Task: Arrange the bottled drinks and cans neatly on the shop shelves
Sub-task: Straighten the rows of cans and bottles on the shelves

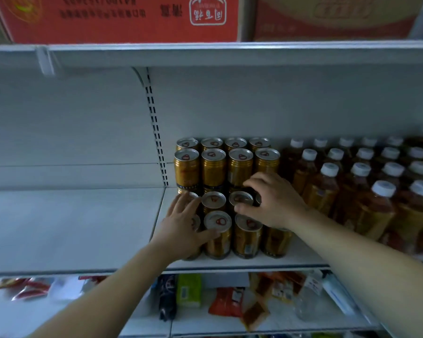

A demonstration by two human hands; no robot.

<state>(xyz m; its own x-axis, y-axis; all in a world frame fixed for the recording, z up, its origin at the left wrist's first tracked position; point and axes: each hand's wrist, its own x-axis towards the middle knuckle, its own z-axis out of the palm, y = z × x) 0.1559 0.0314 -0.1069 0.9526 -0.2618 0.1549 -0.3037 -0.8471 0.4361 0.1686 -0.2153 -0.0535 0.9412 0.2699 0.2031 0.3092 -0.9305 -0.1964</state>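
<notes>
Gold cans with silver pull-tab lids (217, 222) stand in rows on a white shelf (291, 261), with a second layer (213, 167) stacked at the back. My left hand (183, 225) lies over the leftmost front cans, its fingers spread and its thumb against a front can. My right hand (271, 201) grips a middle-row can (241, 198) by its lid, thumb in front and fingers behind. Amber bottles with white caps (327, 189) fill the shelf to the right of the cans.
The shelf section left of the slotted upright (156, 132) holds nothing. Red cartons (122, 18) sit on the shelf above. The lower shelf (230, 320) carries loose snack packets, a green box and a clear bottle.
</notes>
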